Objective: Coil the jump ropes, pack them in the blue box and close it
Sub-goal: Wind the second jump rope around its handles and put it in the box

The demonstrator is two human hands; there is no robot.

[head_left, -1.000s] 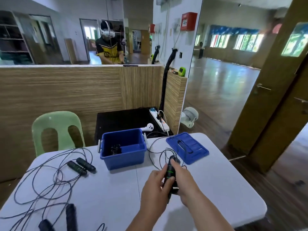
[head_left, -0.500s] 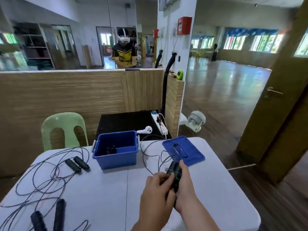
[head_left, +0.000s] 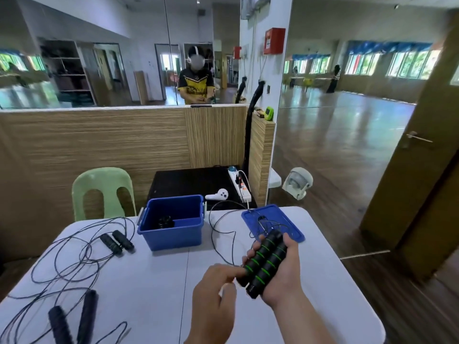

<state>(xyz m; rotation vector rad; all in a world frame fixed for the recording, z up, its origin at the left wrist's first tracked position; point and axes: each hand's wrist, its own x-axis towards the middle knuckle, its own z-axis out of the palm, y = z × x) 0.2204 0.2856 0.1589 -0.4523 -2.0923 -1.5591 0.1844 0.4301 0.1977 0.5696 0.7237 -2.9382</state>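
Head view: the right hand (head_left: 280, 276) grips two green-ringed handles (head_left: 264, 263), the left hand (head_left: 216, 291) pinching their cord. One rope (head_left: 165, 221) lies in the blue box (head_left: 173, 232) near the tabletop's far edge; two ropes (head_left: 74, 256) remain uncoiled at left, lid (head_left: 285, 224) off.

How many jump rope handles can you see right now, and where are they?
6 clearly: two green-ringed handles in the right hand, two black handles left of the blue box, two more at the table's near-left edge. The dark coil inside the box may hide others.
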